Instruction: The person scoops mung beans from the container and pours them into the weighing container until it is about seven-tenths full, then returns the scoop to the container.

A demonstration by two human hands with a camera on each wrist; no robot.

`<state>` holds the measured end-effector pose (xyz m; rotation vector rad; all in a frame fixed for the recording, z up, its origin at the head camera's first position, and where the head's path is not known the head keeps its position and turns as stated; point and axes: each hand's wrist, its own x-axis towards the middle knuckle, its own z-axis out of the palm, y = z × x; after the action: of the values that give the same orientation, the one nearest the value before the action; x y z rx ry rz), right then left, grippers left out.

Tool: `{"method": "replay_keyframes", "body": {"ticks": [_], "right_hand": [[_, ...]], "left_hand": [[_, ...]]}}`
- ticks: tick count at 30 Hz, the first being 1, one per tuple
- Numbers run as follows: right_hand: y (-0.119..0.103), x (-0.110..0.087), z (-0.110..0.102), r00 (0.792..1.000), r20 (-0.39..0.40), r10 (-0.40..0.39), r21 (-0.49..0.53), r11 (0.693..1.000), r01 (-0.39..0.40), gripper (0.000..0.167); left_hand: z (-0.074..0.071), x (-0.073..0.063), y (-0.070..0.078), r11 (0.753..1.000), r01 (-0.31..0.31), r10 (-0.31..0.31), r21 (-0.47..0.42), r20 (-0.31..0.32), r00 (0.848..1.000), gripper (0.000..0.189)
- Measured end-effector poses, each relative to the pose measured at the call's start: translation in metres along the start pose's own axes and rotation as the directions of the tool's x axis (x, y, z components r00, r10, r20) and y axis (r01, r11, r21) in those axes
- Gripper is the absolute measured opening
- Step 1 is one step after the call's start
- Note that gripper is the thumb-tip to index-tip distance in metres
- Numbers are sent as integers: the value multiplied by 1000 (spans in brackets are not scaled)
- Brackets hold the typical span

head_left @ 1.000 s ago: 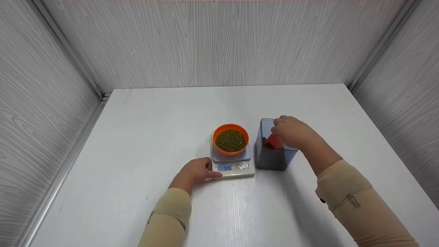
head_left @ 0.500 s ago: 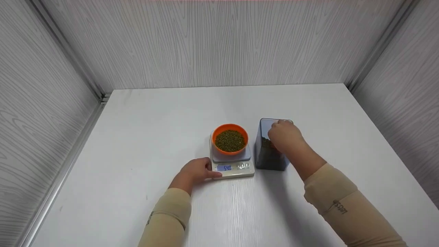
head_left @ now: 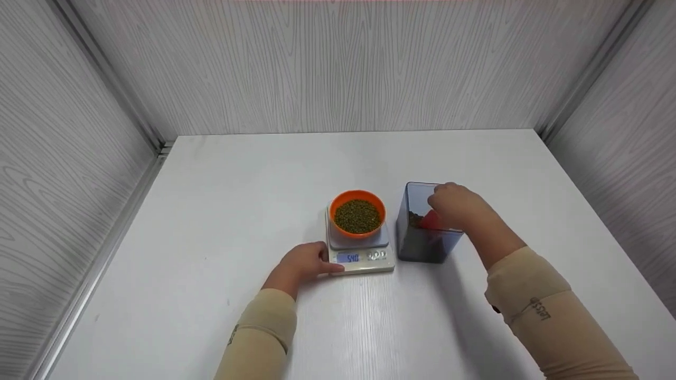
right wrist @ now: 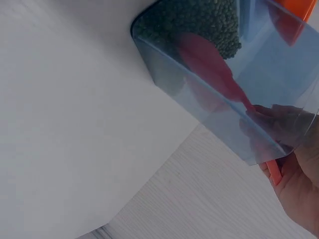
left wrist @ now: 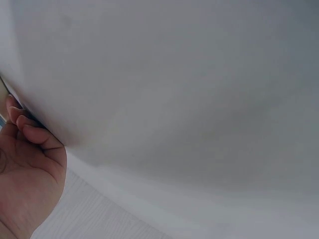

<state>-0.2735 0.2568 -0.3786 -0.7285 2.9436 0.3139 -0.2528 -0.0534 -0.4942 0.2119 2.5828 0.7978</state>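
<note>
My right hand (head_left: 460, 207) grips the handle of a red scoop (right wrist: 209, 62) inside a see-through bluish container (head_left: 421, 247). In the right wrist view the scoop's head dips among small green beans (right wrist: 219, 22) at the container's bottom. My left hand (head_left: 303, 261) holds the front left corner of a white kitchen scale (head_left: 369, 267), thumb along its front edge and fingers curled at its side. An orange bowl (head_left: 358, 236) with green beans (head_left: 357, 215) sits on the weighing plate. The display (head_left: 347, 257) appears to read 540.
The container stands just right of the scale on a white table (head_left: 253, 184). Grey wood-grain panels (head_left: 338, 68) close off the back and both sides. In the right wrist view part of the orange bowl (right wrist: 299, 7) shows past the container.
My right hand reached down and left inside the container, hiding the scoop, then came back up and right with the scoop showing again. The left hand, scale and bowl stayed put.
</note>
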Motion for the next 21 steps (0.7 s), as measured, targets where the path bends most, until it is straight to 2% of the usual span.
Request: {"method": "replay_keyframes", "body": {"ticks": [8,15,21], "right_hand": [[12,-4,3,1000,6,-18,10,1000,18,16],[12,-4,2,999,26,-34,160,987,30,16],[13,-3,8,998,40,-53,300,953,39,13]], "left_hand": [[0,-1,0,1000,6,-6,4,0,1000,46],[2,1,-3,1000,-2,2,12,-8,1000,46],[2,2,-2,1000,-18,18,17,-7,1000,48]]}}
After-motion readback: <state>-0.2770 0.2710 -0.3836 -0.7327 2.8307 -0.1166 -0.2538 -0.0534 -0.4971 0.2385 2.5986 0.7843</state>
